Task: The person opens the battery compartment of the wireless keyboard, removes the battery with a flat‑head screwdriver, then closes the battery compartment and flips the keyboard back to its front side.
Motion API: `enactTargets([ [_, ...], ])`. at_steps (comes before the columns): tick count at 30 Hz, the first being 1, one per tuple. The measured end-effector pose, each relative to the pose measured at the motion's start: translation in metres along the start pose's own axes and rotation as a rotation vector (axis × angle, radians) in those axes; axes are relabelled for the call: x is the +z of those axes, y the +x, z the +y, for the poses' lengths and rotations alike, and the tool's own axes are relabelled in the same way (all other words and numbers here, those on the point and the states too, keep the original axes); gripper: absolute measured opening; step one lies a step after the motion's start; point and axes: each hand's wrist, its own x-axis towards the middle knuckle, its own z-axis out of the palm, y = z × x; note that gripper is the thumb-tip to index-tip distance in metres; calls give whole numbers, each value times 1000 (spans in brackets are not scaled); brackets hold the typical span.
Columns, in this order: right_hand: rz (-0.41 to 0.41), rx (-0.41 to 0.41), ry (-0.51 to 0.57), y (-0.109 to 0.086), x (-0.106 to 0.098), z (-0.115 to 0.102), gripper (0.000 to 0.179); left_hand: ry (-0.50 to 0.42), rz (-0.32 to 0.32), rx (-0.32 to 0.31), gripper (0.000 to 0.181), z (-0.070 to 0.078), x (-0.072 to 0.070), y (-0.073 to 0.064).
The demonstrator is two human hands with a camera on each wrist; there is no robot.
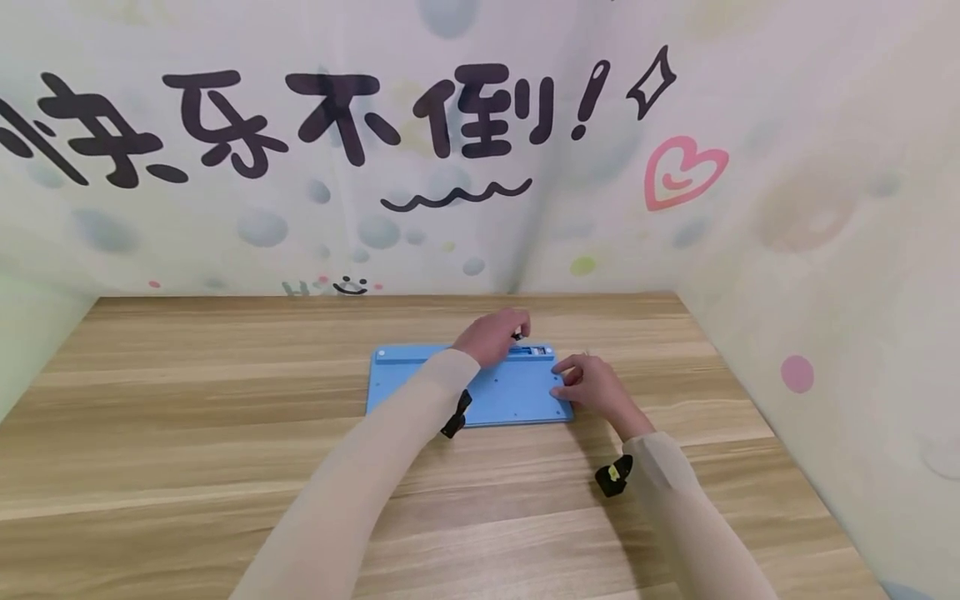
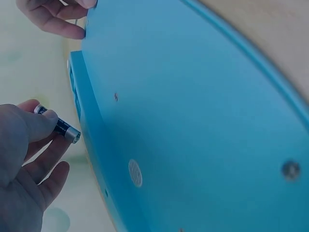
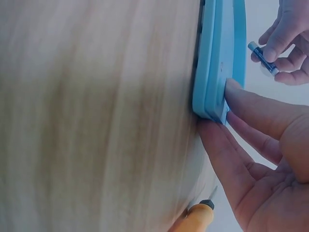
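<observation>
A light blue keyboard point(image 1: 457, 400) lies underside up on the wooden table, with an open battery slot point(image 1: 538, 351) at the right end of its raised far strip. My left hand point(image 1: 489, 337) reaches over that strip. Its thumb and fingers pinch a small dark-and-silver battery point(image 2: 63, 126), just off the strip in the left wrist view. At the keyboard's right edge, my right hand point(image 1: 596, 386) holds the corner, its thumb point(image 3: 235, 94) on the upturned face and other fingers at the edge. An orange-handled screwdriver point(image 3: 198, 217) appears beside the right hand in the right wrist view.
The wood-grain table point(image 1: 187, 417) spreads around the keyboard. A printed cloth wall point(image 1: 360, 233) with dark lettering rises along the far edge, and a side wall point(image 1: 840, 275) runs down the right. Each wrist carries a black camera mount point(image 1: 615, 477).
</observation>
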Motion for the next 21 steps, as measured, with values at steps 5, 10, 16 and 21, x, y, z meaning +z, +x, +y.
enactTargets([
  [5,2,-7,-5,0,0,0,32,22,-5,-8,20,-8,-7,-4],
  [10,7,-9,4,-1,1,0,32,32,-19,-32,28,-18,-14,-9],
  [16,10,-18,10,-1,1,2,32,68,-22,-56,28,-28,-20,-17],
  [21,14,-35,11,-1,2,3,32,82,-22,-66,25,-33,-26,-28],
])
